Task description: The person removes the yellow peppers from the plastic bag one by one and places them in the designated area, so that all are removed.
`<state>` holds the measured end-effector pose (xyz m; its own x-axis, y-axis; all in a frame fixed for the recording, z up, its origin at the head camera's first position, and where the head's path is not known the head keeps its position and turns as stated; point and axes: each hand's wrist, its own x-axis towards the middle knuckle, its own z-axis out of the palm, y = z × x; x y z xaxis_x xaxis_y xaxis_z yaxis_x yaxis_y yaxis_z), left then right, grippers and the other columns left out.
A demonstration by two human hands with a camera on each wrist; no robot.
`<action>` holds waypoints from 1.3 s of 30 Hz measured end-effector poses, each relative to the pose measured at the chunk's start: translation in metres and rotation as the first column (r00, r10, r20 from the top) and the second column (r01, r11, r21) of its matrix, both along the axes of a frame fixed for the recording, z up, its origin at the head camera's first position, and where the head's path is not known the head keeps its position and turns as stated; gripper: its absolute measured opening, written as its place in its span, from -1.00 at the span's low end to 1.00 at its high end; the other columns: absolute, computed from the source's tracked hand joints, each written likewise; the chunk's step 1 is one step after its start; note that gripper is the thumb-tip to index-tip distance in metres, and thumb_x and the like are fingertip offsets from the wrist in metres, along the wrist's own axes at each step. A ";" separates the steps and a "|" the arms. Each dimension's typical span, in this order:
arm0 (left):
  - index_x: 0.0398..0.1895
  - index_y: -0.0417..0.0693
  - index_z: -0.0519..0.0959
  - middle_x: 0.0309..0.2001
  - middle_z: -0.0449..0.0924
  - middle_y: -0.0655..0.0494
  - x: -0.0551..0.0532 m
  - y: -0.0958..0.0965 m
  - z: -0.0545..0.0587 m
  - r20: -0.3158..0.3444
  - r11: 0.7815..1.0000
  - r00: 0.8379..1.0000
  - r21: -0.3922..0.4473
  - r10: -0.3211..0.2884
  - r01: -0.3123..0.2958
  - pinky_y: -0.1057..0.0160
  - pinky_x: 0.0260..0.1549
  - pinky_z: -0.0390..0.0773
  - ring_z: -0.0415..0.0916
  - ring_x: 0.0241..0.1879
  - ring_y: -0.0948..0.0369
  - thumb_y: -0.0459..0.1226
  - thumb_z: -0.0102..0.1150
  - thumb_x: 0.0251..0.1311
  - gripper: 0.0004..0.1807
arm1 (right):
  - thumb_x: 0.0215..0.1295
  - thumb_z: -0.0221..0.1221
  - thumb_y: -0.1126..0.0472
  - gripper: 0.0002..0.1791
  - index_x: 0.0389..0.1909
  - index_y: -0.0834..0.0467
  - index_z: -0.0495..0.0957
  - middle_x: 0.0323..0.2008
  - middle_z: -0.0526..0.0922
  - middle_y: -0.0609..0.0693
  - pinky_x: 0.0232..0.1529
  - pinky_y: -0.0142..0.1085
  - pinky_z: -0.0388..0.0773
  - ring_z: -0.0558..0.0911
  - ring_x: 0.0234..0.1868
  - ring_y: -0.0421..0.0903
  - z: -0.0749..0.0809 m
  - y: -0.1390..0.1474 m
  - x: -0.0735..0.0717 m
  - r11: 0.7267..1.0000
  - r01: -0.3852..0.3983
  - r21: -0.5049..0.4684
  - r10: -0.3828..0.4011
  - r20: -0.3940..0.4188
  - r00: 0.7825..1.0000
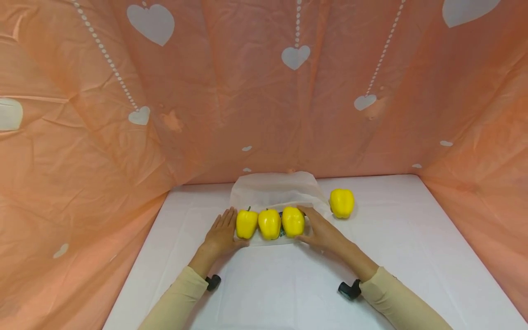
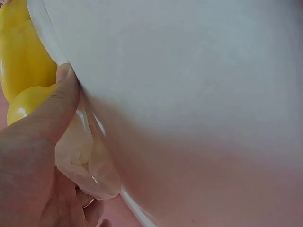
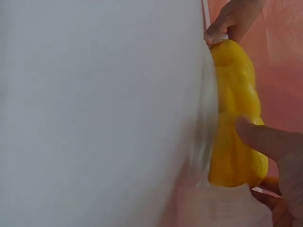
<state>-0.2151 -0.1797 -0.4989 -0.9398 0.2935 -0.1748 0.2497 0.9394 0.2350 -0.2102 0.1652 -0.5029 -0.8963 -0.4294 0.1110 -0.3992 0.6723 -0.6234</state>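
Observation:
Three yellow bell peppers sit side by side in a row on a translucent plastic bag (image 1: 272, 188) in the head view. My left hand (image 1: 222, 236) lies beside the left bell pepper (image 1: 246, 224), its fingers straight along that side. In the left wrist view the left thumb (image 2: 66, 90) rests at the bag's edge. The middle bell pepper (image 1: 269, 224) stands between the other two. My right hand (image 1: 323, 231) grips the right bell pepper (image 1: 293, 222), thumb on the near side and fingers behind; the right wrist view shows the thumb (image 3: 260, 137) against its yellow skin.
A fourth piece, another yellow bell pepper (image 1: 342, 203), lies apart on the white table (image 1: 284, 288), right of the bag. Behind and at both sides hangs an orange sheet (image 1: 255, 101) with white hearts. A dark wrist device (image 1: 349, 290) is on the right forearm.

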 end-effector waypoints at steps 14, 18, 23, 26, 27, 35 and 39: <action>0.71 -0.41 -0.10 0.73 -0.18 -0.30 0.002 0.000 0.002 0.014 1.000 1.000 0.000 0.009 -0.009 -0.13 0.70 -0.18 -0.19 0.72 -0.17 0.13 0.40 0.36 0.23 | 0.28 0.55 0.12 0.01 0.62 0.22 0.21 0.57 0.36 0.18 0.50 0.18 0.42 0.45 0.50 0.22 0.015 0.007 0.013 0.998 -0.026 -0.053 0.022 -0.067 0.997; 0.71 -0.41 -0.10 0.73 -0.18 -0.30 0.002 0.000 0.002 0.014 1.000 1.000 0.004 0.007 -0.008 -0.14 0.70 -0.18 -0.19 0.72 -0.18 0.13 0.40 0.36 0.23 | 0.26 0.55 0.14 0.02 0.63 0.24 0.20 0.57 0.36 0.21 0.47 0.20 0.45 0.46 0.50 0.25 0.021 0.013 0.019 0.999 -0.016 -0.050 0.011 -0.103 0.995; 0.71 -0.41 -0.10 0.73 -0.18 -0.30 0.001 0.000 0.001 0.011 1.000 1.000 0.003 0.004 -0.004 -0.13 0.70 -0.18 -0.19 0.72 -0.17 0.13 0.40 0.36 0.23 | 0.25 0.56 0.16 0.02 0.62 0.25 0.21 0.55 0.38 0.23 0.47 0.22 0.44 0.47 0.49 0.27 0.028 0.022 0.023 0.998 -0.004 -0.058 -0.003 -0.123 0.992; 0.71 -0.41 -0.11 0.74 -0.19 -0.30 0.001 0.000 0.000 0.013 1.000 1.000 -0.003 0.004 -0.004 -0.12 0.70 -0.18 -0.20 0.72 -0.17 0.14 0.39 0.36 0.23 | 0.25 0.56 0.16 0.02 0.63 0.23 0.21 0.54 0.40 0.23 0.45 0.25 0.45 0.49 0.47 0.29 0.029 0.029 0.026 0.998 0.011 -0.061 -0.019 -0.120 0.993; 0.71 -0.41 -0.11 0.74 -0.19 -0.30 0.001 0.000 0.000 0.013 1.000 1.000 -0.003 0.003 -0.003 -0.13 0.70 -0.18 -0.19 0.72 -0.17 0.14 0.39 0.36 0.23 | 0.25 0.56 0.15 0.02 0.63 0.22 0.20 0.54 0.40 0.23 0.45 0.26 0.45 0.49 0.46 0.30 0.030 0.031 0.026 0.998 0.017 -0.062 -0.025 -0.116 0.993; 0.71 -0.41 -0.11 0.74 -0.19 -0.30 0.002 0.001 0.000 0.013 1.000 1.000 0.003 0.007 -0.007 -0.12 0.70 -0.18 -0.20 0.73 -0.16 0.13 0.39 0.36 0.23 | 0.26 0.55 0.20 0.02 0.63 0.25 0.19 0.56 0.35 0.27 0.45 0.31 0.41 0.42 0.51 0.35 0.031 0.050 0.031 0.996 0.040 -0.076 -0.048 -0.115 0.992; 0.71 -0.41 -0.11 0.74 -0.19 -0.30 0.002 0.001 0.000 0.009 1.000 1.000 0.008 0.008 -0.008 -0.12 0.70 -0.17 -0.19 0.72 -0.16 0.13 0.40 0.36 0.23 | 0.25 0.55 0.24 0.02 0.62 0.27 0.18 0.52 0.38 0.29 0.42 0.29 0.46 0.49 0.43 0.33 0.034 0.061 0.033 0.995 0.050 -0.085 -0.060 -0.119 0.991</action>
<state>-0.2128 -0.1787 -0.4985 -0.9406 0.2873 -0.1811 0.2399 0.9395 0.2446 -0.1776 0.2261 -0.4694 -0.8962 -0.3646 0.2528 -0.4388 0.6440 -0.6267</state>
